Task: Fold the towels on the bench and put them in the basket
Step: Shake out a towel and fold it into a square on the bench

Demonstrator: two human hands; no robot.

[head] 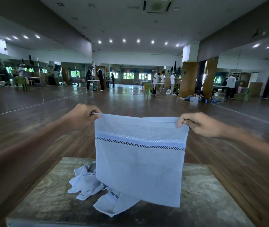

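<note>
Above scuffed bench, left hand and right hand pinch towel (mirrored walls).

i see a striped blue towel hanging flat over the bench; a crumpled towel lies there, partly behind it.

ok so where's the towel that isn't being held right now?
Head view: the crumpled towel lies on the bench, left of centre, partly hidden behind the held towel.
</note>
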